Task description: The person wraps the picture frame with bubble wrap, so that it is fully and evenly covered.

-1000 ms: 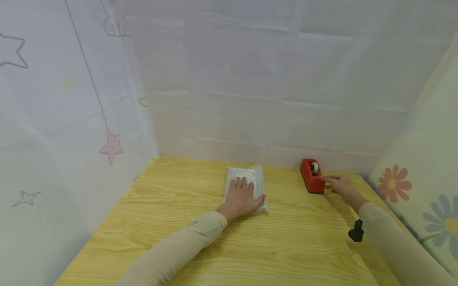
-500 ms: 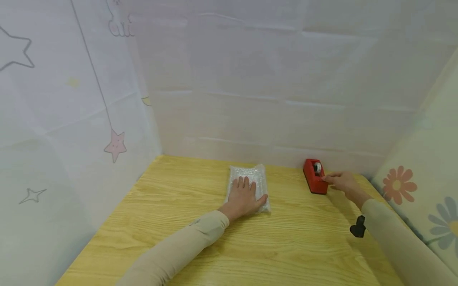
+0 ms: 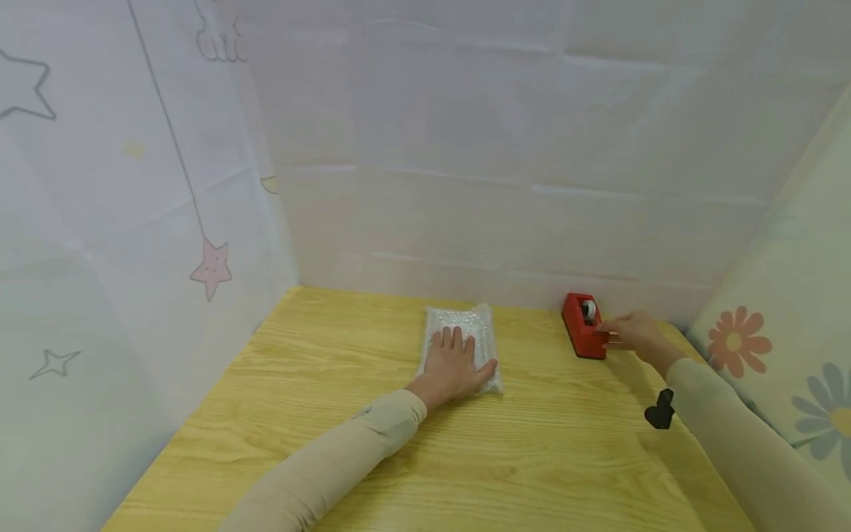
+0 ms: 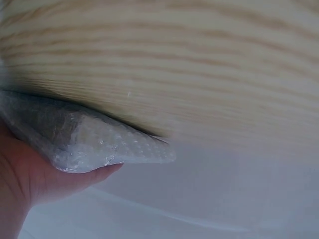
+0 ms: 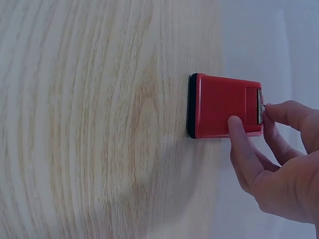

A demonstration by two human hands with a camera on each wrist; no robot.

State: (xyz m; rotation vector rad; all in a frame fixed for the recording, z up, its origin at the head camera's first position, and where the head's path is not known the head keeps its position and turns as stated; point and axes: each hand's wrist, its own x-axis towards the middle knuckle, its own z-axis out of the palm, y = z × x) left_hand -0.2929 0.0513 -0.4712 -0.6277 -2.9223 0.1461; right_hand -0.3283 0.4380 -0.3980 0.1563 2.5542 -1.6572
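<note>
A flat packet in clear bubble wrap (image 3: pixel 480 325) lies toward the back of the table. My left hand (image 3: pixel 453 369) rests on it with fingers spread and straight. Up close in the left wrist view, the thumb lies along the edge of the bubble wrap (image 4: pixel 107 144). To the right stands a red tape dispenser (image 3: pixel 586 340) holding a small roll of tape (image 3: pixel 589 310). My right hand (image 3: pixel 637 334) is at its cutter end. There, in the right wrist view, thumb and a finger pinch the tape end by the toothed blade (image 5: pixel 259 106), while another fingertip touches the dispenser's red front (image 5: pixel 219 104).
The wooden table (image 3: pixel 372 480) meets a pale cloth backdrop (image 3: pixel 425 185) close behind the dispenser and packet. A printed cloth (image 3: pixel 784 295) hangs along the right side, near the right forearm. A black piece (image 3: pixel 660 411) sticks out by the right sleeve.
My right hand has shifted slightly at the dispenser's cutter end, its fingers staying close to the blade. The left hand and the packet have stayed in place. The head view has swung a little.
</note>
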